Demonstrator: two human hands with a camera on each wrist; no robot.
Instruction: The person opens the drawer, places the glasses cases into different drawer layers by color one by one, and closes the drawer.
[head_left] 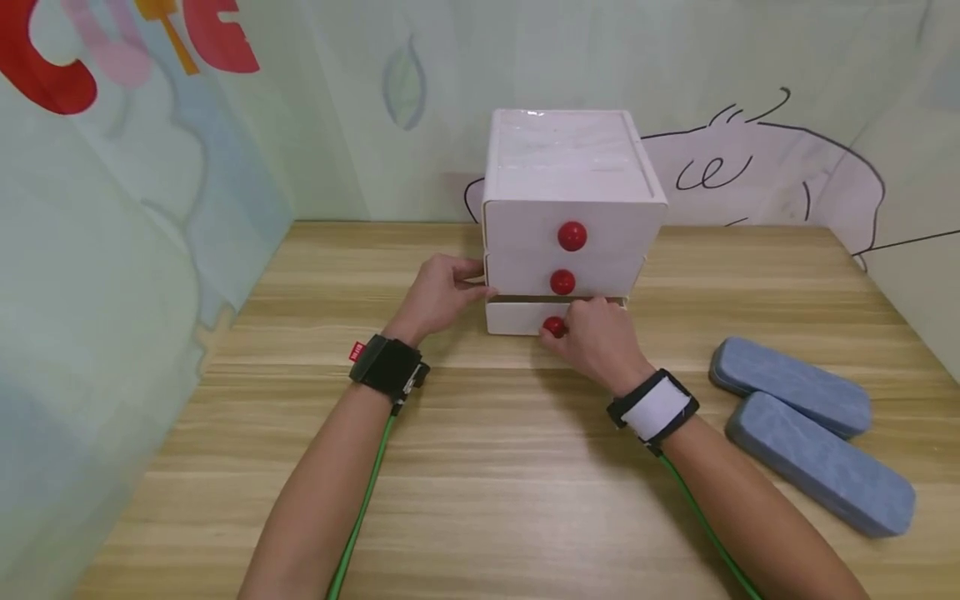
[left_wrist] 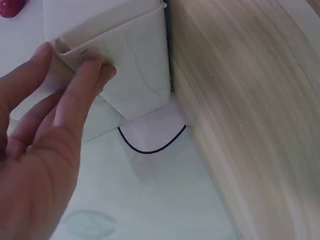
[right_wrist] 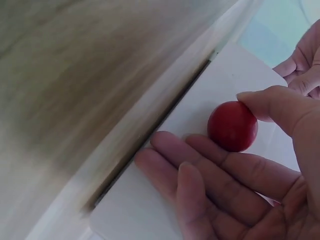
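A small white drawer cabinet (head_left: 566, 162) stands against the back wall, with three red ball knobs down its front. Its bottom drawer (head_left: 513, 318) sits slightly forward, and a dark gap shows above it. My right hand (head_left: 602, 340) pinches the lowest red knob (right_wrist: 232, 126) between thumb and index finger; its other fingers lie along the drawer front in the right wrist view. At the cabinet's left side is my left hand (head_left: 438, 293). Its extended fingers touch the side panel (left_wrist: 135, 70), while the thumb reaches the front corner in the left wrist view.
Two blue-grey oblong cases (head_left: 791, 385) lie partly overlapping on the wooden table (head_left: 480, 500), right of my right forearm. Printed sheeting (head_left: 337, 108) covers the walls behind and to the left. Green cables (head_left: 363, 508) run back from both wristbands.
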